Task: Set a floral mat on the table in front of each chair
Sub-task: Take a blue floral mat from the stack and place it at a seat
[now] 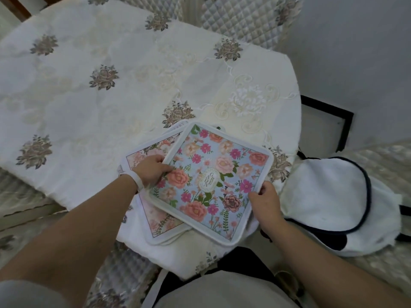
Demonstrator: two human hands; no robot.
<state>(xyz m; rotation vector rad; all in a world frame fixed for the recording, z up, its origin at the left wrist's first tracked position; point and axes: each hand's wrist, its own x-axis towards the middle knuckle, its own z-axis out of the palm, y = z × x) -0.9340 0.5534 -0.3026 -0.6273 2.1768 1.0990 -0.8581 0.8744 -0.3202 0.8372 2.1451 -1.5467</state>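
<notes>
A blue floral mat (211,174) with pink and peach flowers and a white border lies on top of a stack of mats at the near edge of the table (89,90). My left hand (152,168) grips its left edge, thumb on top. My right hand (264,197) pinches its right corner. Under it lies a pink floral mat (153,221), with the edges of other mats showing beneath. The table wears a cream embroidered cloth.
A chair with a white cushion edged in dark piping (329,201) stands at the right. A quilted chair back (240,16) rises behind the table's far side. A dark-framed panel (342,125) leans by the wall at right. Another covered chair (124,272) is below left.
</notes>
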